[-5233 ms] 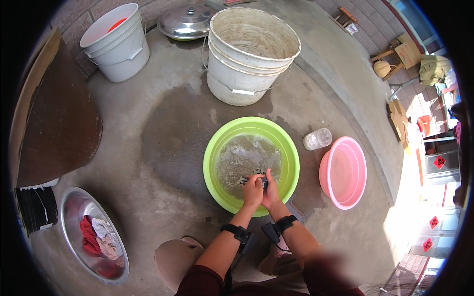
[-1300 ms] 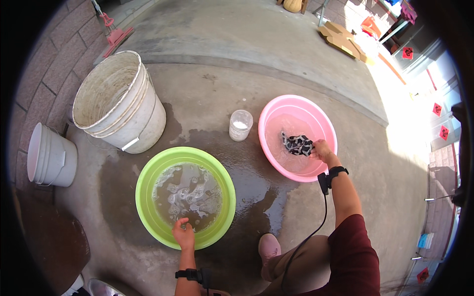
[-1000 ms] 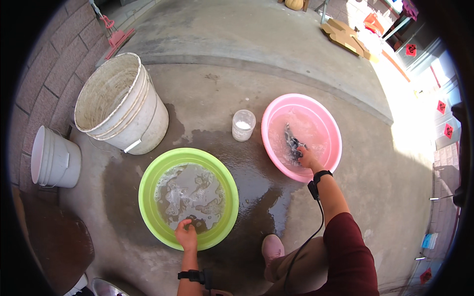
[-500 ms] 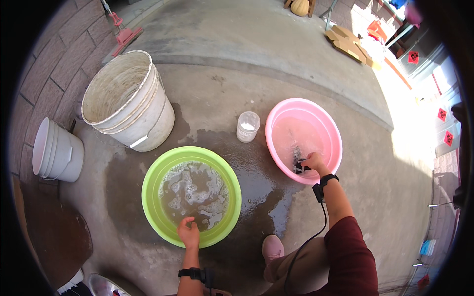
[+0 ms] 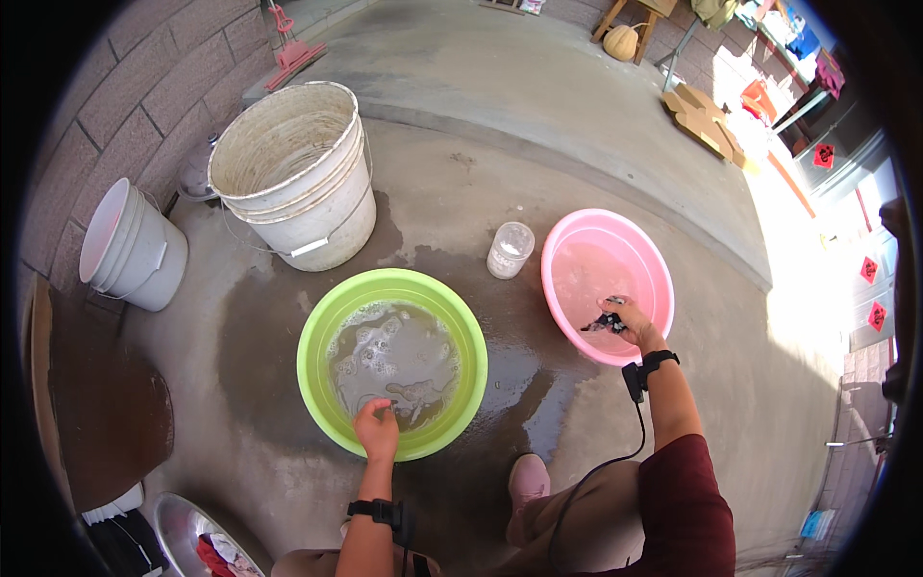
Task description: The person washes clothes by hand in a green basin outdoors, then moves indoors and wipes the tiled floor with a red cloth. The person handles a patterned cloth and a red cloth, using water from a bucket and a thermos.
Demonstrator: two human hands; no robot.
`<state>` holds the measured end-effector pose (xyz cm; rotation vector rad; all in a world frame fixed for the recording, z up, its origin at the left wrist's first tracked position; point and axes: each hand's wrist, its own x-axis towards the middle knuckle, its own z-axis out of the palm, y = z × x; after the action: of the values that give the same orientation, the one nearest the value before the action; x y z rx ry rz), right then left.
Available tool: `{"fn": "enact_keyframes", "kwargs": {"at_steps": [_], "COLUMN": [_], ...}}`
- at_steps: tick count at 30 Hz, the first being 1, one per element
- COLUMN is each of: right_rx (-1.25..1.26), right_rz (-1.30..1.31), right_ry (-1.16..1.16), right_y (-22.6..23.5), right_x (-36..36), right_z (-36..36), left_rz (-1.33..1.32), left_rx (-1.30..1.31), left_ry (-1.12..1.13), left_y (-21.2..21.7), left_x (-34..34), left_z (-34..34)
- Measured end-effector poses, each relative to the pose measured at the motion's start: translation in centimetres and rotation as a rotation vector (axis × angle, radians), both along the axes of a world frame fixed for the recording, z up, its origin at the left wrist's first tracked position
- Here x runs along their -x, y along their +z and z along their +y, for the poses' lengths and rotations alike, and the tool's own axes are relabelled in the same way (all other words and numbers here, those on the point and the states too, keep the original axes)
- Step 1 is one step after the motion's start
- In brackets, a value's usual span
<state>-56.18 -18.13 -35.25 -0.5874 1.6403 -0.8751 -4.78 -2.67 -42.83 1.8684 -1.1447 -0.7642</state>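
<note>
Head view looks down on a wet concrete floor [image 5: 452, 207] where two shallow basins sit side by side within arm's reach of the crouching person. The green basin [image 5: 317, 380] holds grey, sudsy water, and the left hand [image 5: 377, 430] dips over its near rim with the fingers curled down into the water; I cannot tell whether they close on anything under the surface. The pink basin [image 5: 654, 274] lies to the right, apart from the green one, with clearer water, which suits rinsing. The right hand [image 5: 633, 325] is closed on a small dark wet cloth [image 5: 606, 323], holding it low inside the pink basin near its front rim, so drips fall back into the basin.

A clear plastic cup [image 5: 509, 249] stands between the basins at their far side, handy to either. Behind the green basin stands a large white bucket [image 5: 298, 188], seemingly several nested, and a smaller grey bucket [image 5: 130, 248] sits against the brick wall [image 5: 115, 106]. A metal bowl [image 5: 183, 524] with coloured clothes shows at the lower left edge.

Count: two basins, two bucket stands, one cup, one metal bowl, one cloth in hand. Each wrist wears a dark band.
</note>
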Motion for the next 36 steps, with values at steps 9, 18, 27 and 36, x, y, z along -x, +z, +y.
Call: {"fn": "enact_keyframes", "kwargs": {"at_steps": [9, 18, 27, 36], "right_rx": [-0.421, 0.016, 0.025, 0.207], "right_rz": [0.618, 0.236, 0.696, 0.852], "right_ry": [0.639, 0.24, 0.067, 0.059], "right_y": [-2.7, -4.1, 0.2, -2.3], "right_x": [-1.9, 1.0, 4.3, 9.9], "right_z": [-0.3, -1.6, -6.5, -10.0], "left_rz": [-0.064, 0.06, 0.141, 0.147], "left_rx": [-0.054, -0.042, 0.071, -0.054], "left_ry": [0.064, 0.153, 0.231, 0.751], "left_y": [3.3, 10.3, 28.3, 25.4], "left_x": [-0.1, -4.7, -20.8, -37.4], "left_z": [0.5, -2.1, 1.7, 22.0]}}
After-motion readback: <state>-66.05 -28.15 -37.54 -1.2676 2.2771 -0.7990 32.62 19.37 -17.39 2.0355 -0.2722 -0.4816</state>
